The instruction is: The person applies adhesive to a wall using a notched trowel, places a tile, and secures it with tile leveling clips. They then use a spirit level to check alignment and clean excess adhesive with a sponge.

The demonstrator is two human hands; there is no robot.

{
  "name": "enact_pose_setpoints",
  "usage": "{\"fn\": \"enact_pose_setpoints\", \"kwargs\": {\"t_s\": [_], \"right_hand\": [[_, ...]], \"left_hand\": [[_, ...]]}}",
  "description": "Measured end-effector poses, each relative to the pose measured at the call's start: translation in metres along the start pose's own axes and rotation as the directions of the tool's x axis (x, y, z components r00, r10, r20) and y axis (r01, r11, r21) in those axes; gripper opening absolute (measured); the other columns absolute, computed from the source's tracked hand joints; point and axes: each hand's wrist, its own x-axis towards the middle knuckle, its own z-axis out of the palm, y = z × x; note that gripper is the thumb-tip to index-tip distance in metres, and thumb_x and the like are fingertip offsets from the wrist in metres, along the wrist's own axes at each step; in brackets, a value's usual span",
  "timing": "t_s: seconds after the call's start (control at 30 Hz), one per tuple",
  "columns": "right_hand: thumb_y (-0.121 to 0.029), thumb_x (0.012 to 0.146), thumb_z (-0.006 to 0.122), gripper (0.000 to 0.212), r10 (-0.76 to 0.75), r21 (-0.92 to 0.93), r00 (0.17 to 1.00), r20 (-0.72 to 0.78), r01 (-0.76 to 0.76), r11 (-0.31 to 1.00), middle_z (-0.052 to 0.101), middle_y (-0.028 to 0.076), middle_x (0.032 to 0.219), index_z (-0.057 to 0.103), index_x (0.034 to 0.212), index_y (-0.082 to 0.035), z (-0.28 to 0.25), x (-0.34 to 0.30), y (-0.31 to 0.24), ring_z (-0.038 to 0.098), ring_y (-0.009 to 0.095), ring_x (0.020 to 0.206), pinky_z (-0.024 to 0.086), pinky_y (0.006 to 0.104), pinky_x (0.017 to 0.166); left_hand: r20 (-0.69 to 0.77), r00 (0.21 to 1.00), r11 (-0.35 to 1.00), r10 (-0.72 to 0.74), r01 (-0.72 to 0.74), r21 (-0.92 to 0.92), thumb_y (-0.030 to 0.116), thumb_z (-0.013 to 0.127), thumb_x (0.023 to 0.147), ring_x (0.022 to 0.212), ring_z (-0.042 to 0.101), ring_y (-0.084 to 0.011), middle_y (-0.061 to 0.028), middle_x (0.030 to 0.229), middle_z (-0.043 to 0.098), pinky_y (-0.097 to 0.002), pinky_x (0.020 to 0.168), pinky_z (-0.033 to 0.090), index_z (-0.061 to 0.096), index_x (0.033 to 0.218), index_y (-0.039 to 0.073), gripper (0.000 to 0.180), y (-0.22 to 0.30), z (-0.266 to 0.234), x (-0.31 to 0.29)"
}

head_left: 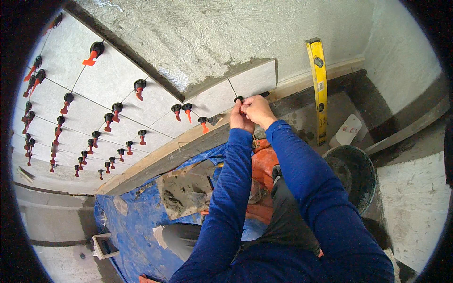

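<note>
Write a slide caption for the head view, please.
Both hands meet at a black tile leveler between pale wall tiles.

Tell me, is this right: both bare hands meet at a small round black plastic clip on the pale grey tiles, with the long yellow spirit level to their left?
Not quite: the head view shows the long yellow spirit level to their right. The bare left hand and right hand do meet at the small round black plastic clip on the pale grey tiles.

2 arms (304, 172) stretched forward, converging; left hand (242, 120), right hand (260, 112) close together, fingers (250, 106) bent inward.
</note>
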Motion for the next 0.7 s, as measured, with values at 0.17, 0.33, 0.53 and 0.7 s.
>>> {"fn": "enact_pose_setpoints", "kwargs": {"t_s": [0.17, 0.33, 0.53, 0.7], "right_hand": [[-0.022, 0.08, 0.069, 0.022, -0.119, -0.164, 0.993, -0.013, 0.115, 0.98, 0.071, 0.023, 0.089, 0.075, 0.085, -0.002, -0.004, -0.003, -0.009, 0.07, 0.041, 0.086, 0.056, 0.0469, 0.078], [-0.02, 0.079, 0.066, 0.021, -0.121, -0.127, 0.993, -0.008, 0.119, 0.985, 0.07, 0.025, 0.088, 0.074, 0.084, -0.001, -0.006, -0.005, -0.01, 0.07, 0.042, 0.085, 0.055, 0.048, 0.077], [-0.021, 0.08, 0.067, 0.021, -0.188, -0.105, 0.982, -0.003, 0.187, 0.977, 0.071, 0.024, 0.086, 0.074, 0.084, -0.001, -0.005, 0.0, -0.001, 0.07, 0.042, 0.083, 0.055, 0.0478, 0.077], [-0.028, 0.081, 0.072, 0.025, 0.143, 0.116, 0.966, 0.217, -0.171, 0.978, 0.073, 0.02, 0.085, 0.077, 0.083, -0.004, -0.015, -0.008, -0.015, 0.071, 0.039, 0.083, 0.056, 0.046, 0.079]], "left_hand": [[-0.31, 0.934, 0.94, 0.178, -0.069, 0.333, 0.033, 0.063, 0.095, 0.084, 0.069, -0.028, -0.0108, 0.093, 0.073, -0.0439, 0.079, 0.053, 0.067, 0.1, 0.005, 0.028, 0.005, 0.017, -0.003], [-0.156, 0.792, 0.39, 0.59, -0.11, 0.914, 0.026, 0.08, 0.081, 0.07, 0.068, -0.0189, -0.0112, 0.078, 0.072, -0.0372, 0.065, 0.055, 0.069, 0.087, -0.004, 0.032, 0.015, 0.034, -0.012], [-0.187, 0.85, 0.575, 0.493, -0.158, 0.803, 0.037, 0.074, 0.086, 0.068, 0.065, -0.0201, -0.0098, 0.078, 0.071, -0.0401, 0.064, 0.053, 0.069, 0.092, 0.001, 0.037, 0.015, 0.026, -0.01], [-0.147, 0.988, 0.983, -0.043, 0.068, 0.168, 0.049, 0.049, 0.099, 0.082, 0.061, -0.0216, -0.004, 0.089, 0.068, -0.0426, 0.076, 0.048, 0.067, 0.099, 0.013, 0.04, 0.018, 0.013, -0.016]]}}
